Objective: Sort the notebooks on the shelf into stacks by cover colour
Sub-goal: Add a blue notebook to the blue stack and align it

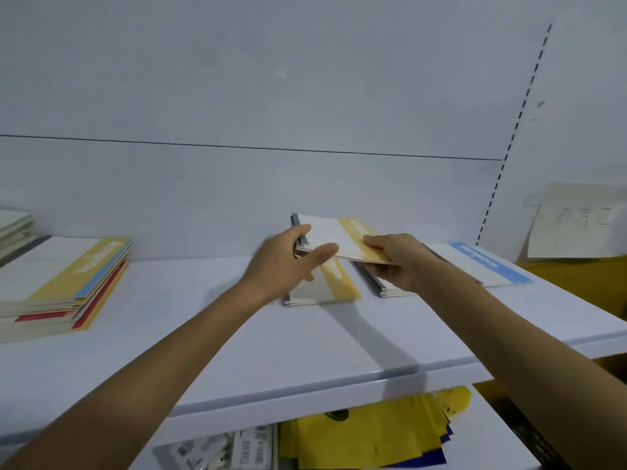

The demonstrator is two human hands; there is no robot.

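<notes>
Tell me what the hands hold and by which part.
A yellow-banded notebook, held above the yellow stack. The right hand pinches its yellow-banded end; the left hand grips the opposite, spine end.

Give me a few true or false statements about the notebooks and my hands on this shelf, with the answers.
1. The left hand and right hand both hold the yellow-banded notebook. True.
2. That notebook rests on the mixed pile at the left. False: it is held above the yellow stack mid-shelf.
3. A blue-banded notebook lies right of the hands. True.
4. The mixed pile's top cover has a red band. False: its band is yellow.
</notes>
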